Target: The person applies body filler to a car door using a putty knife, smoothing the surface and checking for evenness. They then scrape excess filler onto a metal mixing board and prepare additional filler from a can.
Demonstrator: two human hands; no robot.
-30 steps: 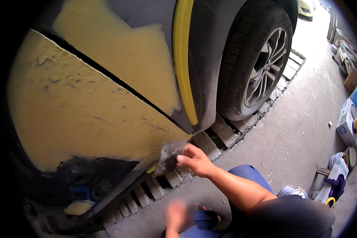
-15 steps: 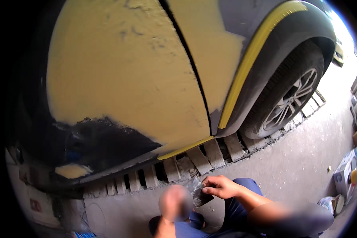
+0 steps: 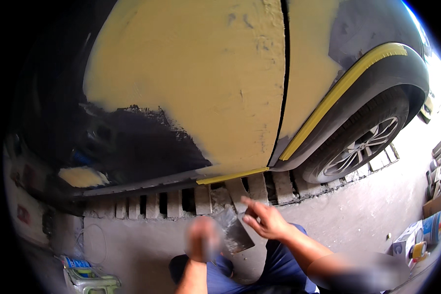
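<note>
My left hand point(image 3: 202, 240) is blurred, but its grip is on a flat, dark grey metal spreader plate point(image 3: 239, 234) that juts out to its right over my knees. Pale smears mark the plate's face. My right hand point(image 3: 267, 220) hovers just right of the plate, apart from it, with the index finger stretched out and the thumb spread below. Nothing shows between those fingers. Ahead is a dark car door panel point(image 3: 142, 142), largely coated with tan-yellow body filler point(image 3: 196, 83); the coating's lower left edge is ragged.
Yellow masking tape point(image 3: 323, 108) lines the wheel arch, and another strip runs along the sill. The wheel point(image 3: 367, 142) stands at right near a slatted floor grating point(image 3: 203, 200). Boxes and cans point(image 3: 416, 240) sit at the right edge; a green stool point(image 3: 90, 281) stands lower left.
My right hand has come away from the plate and its index finger has stretched out. The left hand has shifted slightly left, and more of the plate's face shows. The view has turned.
</note>
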